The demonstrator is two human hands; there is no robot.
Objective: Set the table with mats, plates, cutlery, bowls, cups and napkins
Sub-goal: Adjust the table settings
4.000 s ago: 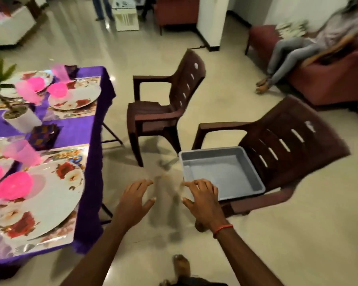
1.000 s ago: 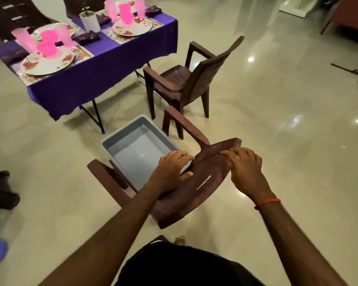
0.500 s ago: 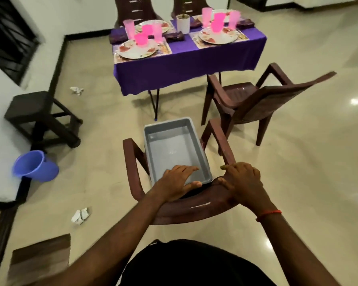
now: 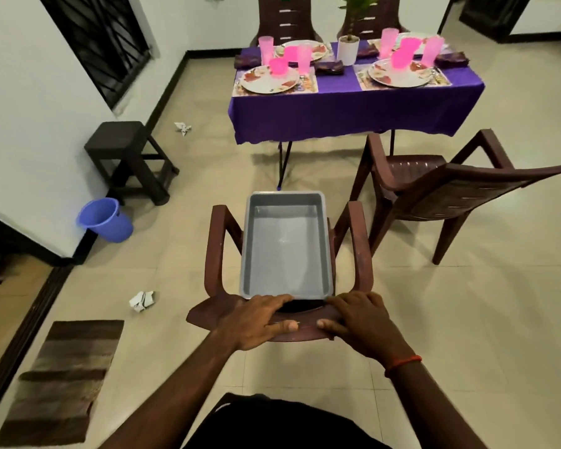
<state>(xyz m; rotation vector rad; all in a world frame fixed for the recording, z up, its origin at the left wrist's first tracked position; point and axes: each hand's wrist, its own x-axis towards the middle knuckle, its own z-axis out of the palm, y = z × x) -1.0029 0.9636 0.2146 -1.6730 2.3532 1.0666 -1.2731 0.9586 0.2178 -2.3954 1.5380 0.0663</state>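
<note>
Pale tiled floor (image 4: 467, 319) is stretching from the person's feet to the far wall. Nearest, the left hand (image 4: 259, 322) and the right hand (image 4: 360, 322) are both gripping the top rail of the near chair (image 4: 358, 247), fingers curling over its far side and thumbs pressing its near face. On the seat an empty grey tub (image 4: 285, 251) is sitting lengthwise between the armrests. To the left a striped rug (image 4: 62, 377) and some crumpled paper (image 4: 142, 299) are lying on the tiles, with a blue bucket (image 4: 106, 220) tilting beside a dark stool (image 4: 127, 157) against the wall. A second chair (image 4: 434, 186) is standing to the right, between the person and the table's right end.

Beyond, the table (image 4: 347, 111) is wearing a purple cloth. Flowered plates (image 4: 269, 80) are resting on mats (image 4: 308, 84), with pink bowls (image 4: 279, 66) on the plates and pink cups (image 4: 265, 50) upright beside them. Dark folded napkins (image 4: 329, 67) are lying near a white plant pot (image 4: 348, 50) at the middle. Any cutlery is too small to make out.

Four seconds earlier both hands were hanging free beside the table; a second ago they were already holding this rail with the table off to the left. Now the chair is facing the table squarely.
</note>
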